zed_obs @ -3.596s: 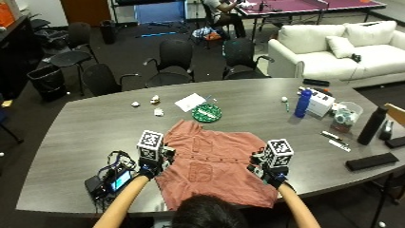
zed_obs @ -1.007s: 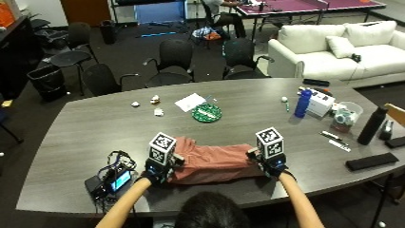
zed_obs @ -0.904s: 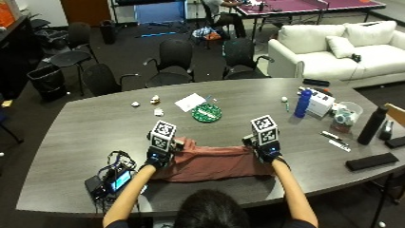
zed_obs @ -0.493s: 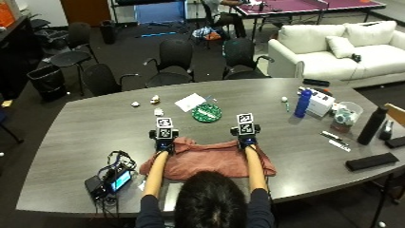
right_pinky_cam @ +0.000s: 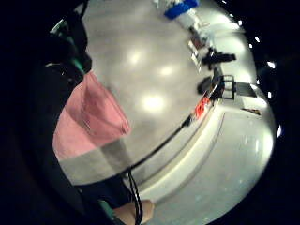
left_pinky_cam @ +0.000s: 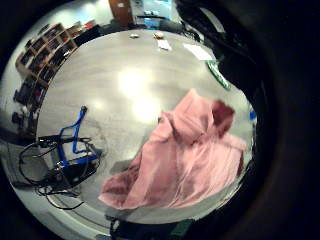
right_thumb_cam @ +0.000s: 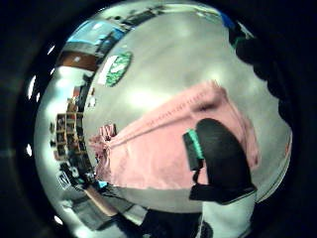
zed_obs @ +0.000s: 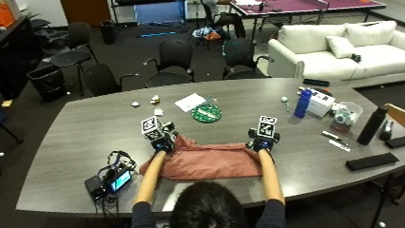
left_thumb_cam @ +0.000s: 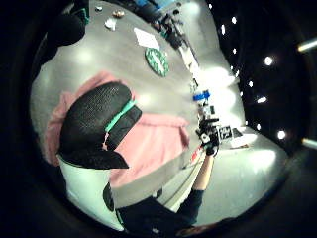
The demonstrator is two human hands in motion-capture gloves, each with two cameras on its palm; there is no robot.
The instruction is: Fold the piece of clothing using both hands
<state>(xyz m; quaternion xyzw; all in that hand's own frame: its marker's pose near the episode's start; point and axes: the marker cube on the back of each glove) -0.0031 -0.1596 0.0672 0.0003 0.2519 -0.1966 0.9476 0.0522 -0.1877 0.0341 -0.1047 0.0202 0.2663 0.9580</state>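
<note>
Tabletop [zed_obs: 95,118]: garment [zed_obs: 208,161] between hands (far edge)

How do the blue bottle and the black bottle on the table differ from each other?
The blue bottle is blue with a white cap and shorter; the black bottle is black all over and taller. The blue bottle stands beside a white box, farther from the person; the black bottle stands near the table's right edge. Both stand upright, untouched.
</note>
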